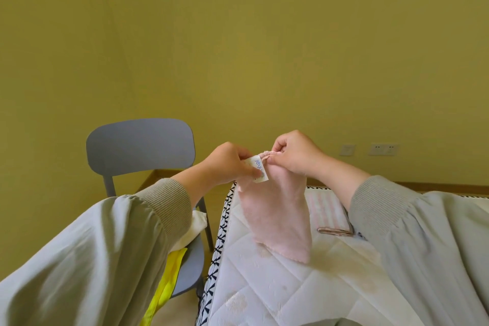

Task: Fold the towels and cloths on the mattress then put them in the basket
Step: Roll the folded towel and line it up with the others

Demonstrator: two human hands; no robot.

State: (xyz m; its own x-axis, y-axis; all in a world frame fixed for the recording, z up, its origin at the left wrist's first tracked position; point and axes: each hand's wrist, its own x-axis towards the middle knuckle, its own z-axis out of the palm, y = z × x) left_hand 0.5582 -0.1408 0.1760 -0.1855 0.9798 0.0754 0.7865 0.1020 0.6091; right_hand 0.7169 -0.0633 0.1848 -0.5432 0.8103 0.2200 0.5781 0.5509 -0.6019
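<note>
A small pink cloth hangs in the air above the white quilted mattress, its lower tip close to the surface. My left hand pinches its top edge at the white label. My right hand pinches the same top edge just to the right, so the two hands almost touch. A pink and white striped towel lies flat on the mattress behind the hanging cloth, partly hidden by my right sleeve. No basket is in view.
A grey-blue chair stands left of the mattress, holding a white cloth and a yellow cloth. A thin brown loop lies on the striped towel. A yellow-green wall with two sockets stands behind.
</note>
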